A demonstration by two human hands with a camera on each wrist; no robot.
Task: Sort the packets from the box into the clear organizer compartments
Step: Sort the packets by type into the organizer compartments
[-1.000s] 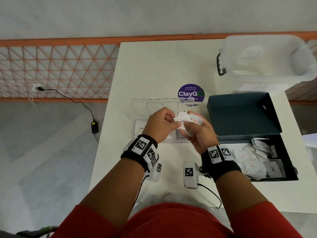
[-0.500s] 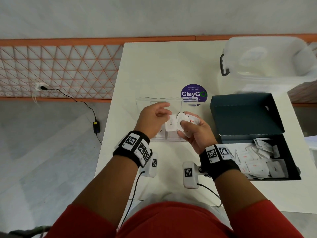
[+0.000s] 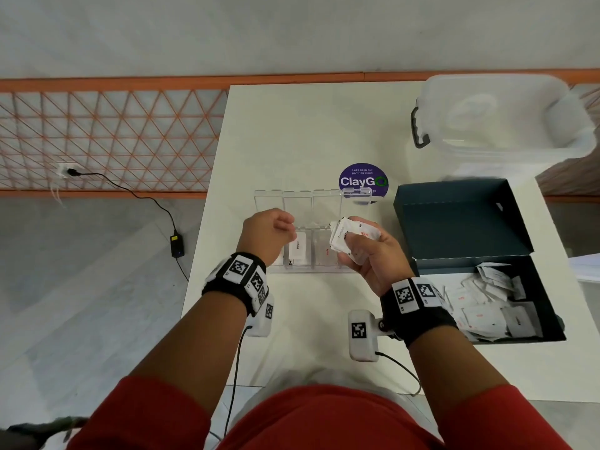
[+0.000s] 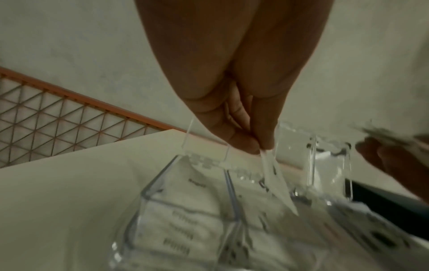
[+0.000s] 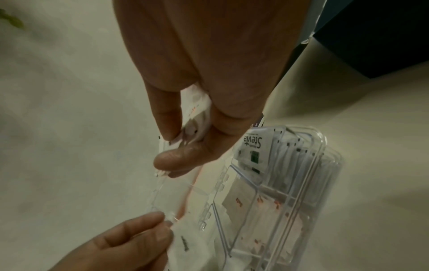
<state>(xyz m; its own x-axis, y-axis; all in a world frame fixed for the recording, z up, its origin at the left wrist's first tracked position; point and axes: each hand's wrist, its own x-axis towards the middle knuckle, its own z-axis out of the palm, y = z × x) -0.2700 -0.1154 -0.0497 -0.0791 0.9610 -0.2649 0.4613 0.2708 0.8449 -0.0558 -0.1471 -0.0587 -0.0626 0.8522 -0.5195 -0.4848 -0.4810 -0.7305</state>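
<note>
The clear organizer (image 3: 311,269) lies on the white table with its lid flaps (image 3: 298,206) open at the back. My left hand (image 3: 290,230) pinches one white packet (image 3: 297,248) by its top edge over the second compartment from the left. In the left wrist view the packet (image 4: 276,183) hangs from my left hand (image 4: 257,146) above the dividers. My right hand (image 3: 349,241) grips a bunch of packets (image 3: 352,232) just right of the organizer. The dark box (image 3: 461,222) stands open at the right with several packets (image 3: 487,303) inside.
A large clear storage bin (image 3: 503,115) sits at the table's back right. A purple round sticker (image 3: 362,181) lies behind the organizer. The table's left edge (image 3: 207,222) runs close to my left hand. On the floor lies a cable with an adapter (image 3: 177,245).
My left hand drew one packet out of the bunch in my right hand and carried it left and down over the organizer. My right hand stayed put with the bunch.
</note>
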